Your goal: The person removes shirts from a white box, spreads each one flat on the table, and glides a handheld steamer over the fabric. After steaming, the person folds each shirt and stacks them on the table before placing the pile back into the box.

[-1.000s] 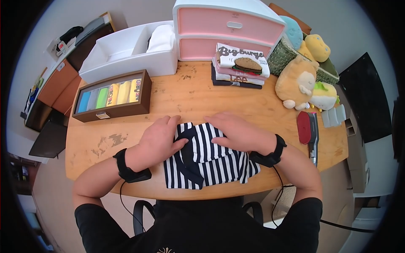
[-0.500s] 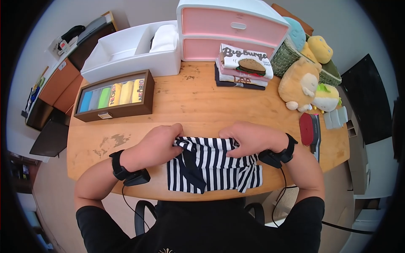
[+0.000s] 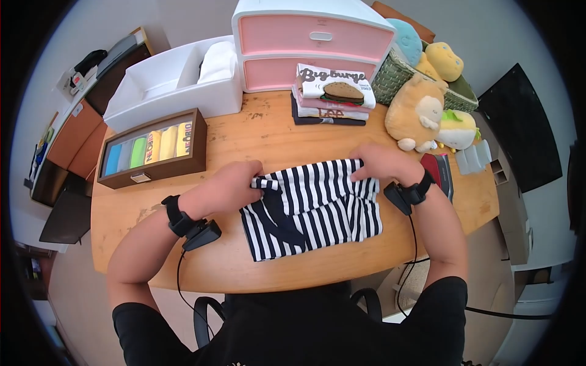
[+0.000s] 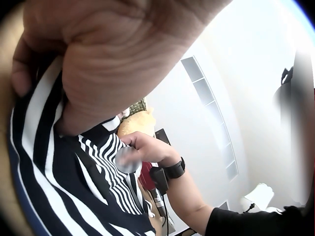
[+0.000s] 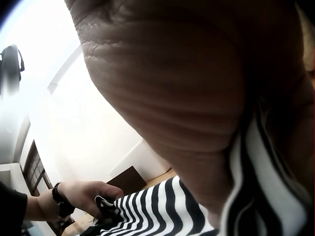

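A black-and-white striped garment [image 3: 323, 207] with a dark band lies folded near the front of the wooden table [image 3: 201, 268]. My left hand [image 3: 229, 186] pinches its far left corner, where a bit of cloth is bunched between thumb and fingers. At the far right corner, my right hand [image 3: 379, 163] grips the edge between thumb and fingers. The far edge runs taut between both hands, higher at the right. In the right wrist view, the striped cloth [image 5: 172, 201] stretches across to the left hand [image 5: 88, 194]. Some fingertips are hidden by the palms in both wrist views.
Behind stand a brown box of rolled coloured cloths [image 3: 177, 169], a white divided bin [image 3: 183, 113] and a pink-fronted drawer unit [image 3: 287, 36]. A stack of folded shirts [image 3: 332, 91] sits before the drawers. At right are plush toys [image 3: 406, 116], a woven basket [image 3: 387, 79] and a red-faced brush [image 3: 434, 168].
Both hands lay on the garment, then took its far edge. They have since moved apart, the right one farther right and away, drawing the edge straight. The head view has also shifted.
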{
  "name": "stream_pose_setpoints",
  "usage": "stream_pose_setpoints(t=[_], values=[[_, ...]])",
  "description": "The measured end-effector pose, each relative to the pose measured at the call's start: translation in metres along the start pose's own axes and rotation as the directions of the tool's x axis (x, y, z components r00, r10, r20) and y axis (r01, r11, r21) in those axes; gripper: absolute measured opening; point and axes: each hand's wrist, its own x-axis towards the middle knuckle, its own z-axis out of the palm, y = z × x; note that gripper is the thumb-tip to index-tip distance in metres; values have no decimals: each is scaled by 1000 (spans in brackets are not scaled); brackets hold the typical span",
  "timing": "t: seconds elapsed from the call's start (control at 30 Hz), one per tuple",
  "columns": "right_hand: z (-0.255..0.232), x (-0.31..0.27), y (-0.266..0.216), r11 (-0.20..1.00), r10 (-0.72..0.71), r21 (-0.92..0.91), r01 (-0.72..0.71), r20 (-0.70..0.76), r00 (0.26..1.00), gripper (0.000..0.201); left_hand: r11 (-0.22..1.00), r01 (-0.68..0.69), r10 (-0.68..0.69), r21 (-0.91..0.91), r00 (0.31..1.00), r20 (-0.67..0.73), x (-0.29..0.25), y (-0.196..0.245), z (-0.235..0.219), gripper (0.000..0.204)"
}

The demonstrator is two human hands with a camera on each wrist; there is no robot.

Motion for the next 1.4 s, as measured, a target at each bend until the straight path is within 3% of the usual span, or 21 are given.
stream_pose_setpoints(t=[0.07,0.13,0.17,0.2,0.3,0.37,0.43,0.53,0.73,0.83,1.03,1.13,1.23,1.33,1.4], values=[[5,-4,9,997,60,-36,-67,-164,985,30,999,-8,9,33,999,-33,4,-1,3,42],[13,-17,10,984,48,-140,-109,-379,924,27,982,-95,131,166,967,-218,-3,-1,12,46],[16,-27,6,972,32,-188,-138,-478,878,26,963,-129,198,236,933,-300,-7,-1,17,48],[20,-37,0,977,-93,-207,-43,-606,790,20,915,-224,348,334,858,-377,-12,0,21,52],[30,-66,-14,990,-136,-53,130,-597,791,15,771,-468,624,432,692,-363,-35,24,25,50],[37,-91,-23,984,-168,-43,171,-524,835,20,762,-606,644,228,742,-183,-46,29,39,48],[44,-110,-21,924,-341,-10,383,-475,811,23,752,-605,640,263,766,-67,-57,29,50,49],[65,-126,-19,895,-440,-127,427,-404,802,31,745,-572,604,342,797,17,-64,21,61,51],[92,-124,-7,869,-484,-330,368,-417,769,19,778,-537,563,326,826,18,-57,19,67,53],[85,-127,-2,858,-485,-350,376,-311,817,10,756,-574,596,315,802,31,-50,13,66,58],[80,-139,-5,898,-393,-333,287,-316,864,20,753,-580,602,312,798,31,-51,12,65,60],[78,-142,-5,952,-308,-158,264,-490,816,28,746,-585,616,318,788,6,-52,10,67,60],[70,-146,-20,977,-206,-60,206,-518,830,41,745,-595,622,301,783,11,-50,10,67,59],[82,-130,-40,980,9,180,83,-459,888,48,748,-588,617,307,787,5,-50,11,68,59],[87,-116,-48,982,-12,157,109,-515,857,54,743,-595,625,305,781,2,-50,10,69,59]])
